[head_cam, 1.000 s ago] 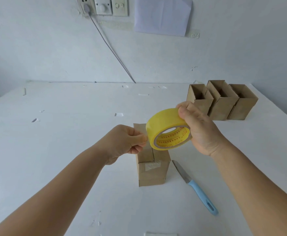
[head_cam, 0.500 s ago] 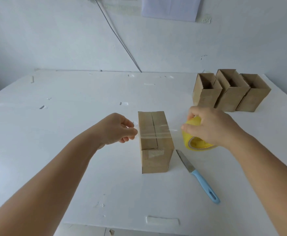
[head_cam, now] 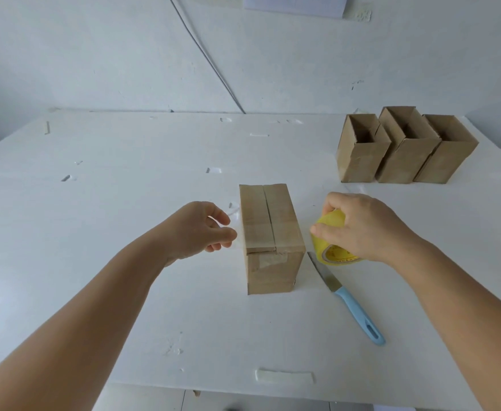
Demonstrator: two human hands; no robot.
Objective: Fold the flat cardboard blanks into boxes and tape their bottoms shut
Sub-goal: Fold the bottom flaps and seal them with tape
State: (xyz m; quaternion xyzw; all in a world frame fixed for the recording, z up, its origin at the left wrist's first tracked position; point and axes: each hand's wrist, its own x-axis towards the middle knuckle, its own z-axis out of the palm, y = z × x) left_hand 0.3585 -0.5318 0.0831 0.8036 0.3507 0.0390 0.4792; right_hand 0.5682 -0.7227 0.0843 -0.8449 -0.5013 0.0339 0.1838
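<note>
A folded cardboard box (head_cam: 270,221) stands mid-table with its closed bottom flaps facing up. A strip of clear tape runs across those flaps. My left hand (head_cam: 199,229) is at the box's left side, thumb and fingers curled, pinching the tape's free end. My right hand (head_cam: 362,226) grips the yellow tape roll (head_cam: 331,222) low at the box's right side, near the table. An older piece of tape shows on the box's near face.
Three upright open boxes (head_cam: 403,149) stand in a row at the back right. A blue-handled knife (head_cam: 359,315) lies just right of the box, blade under the roll. Tape scraps dot the white table (head_cam: 124,203), one strip (head_cam: 285,376) at its front edge.
The roll was up in front of the box with my hands close together. My hands have spread apart and dropped, drawing the tape across the box's flaps and down both sides.
</note>
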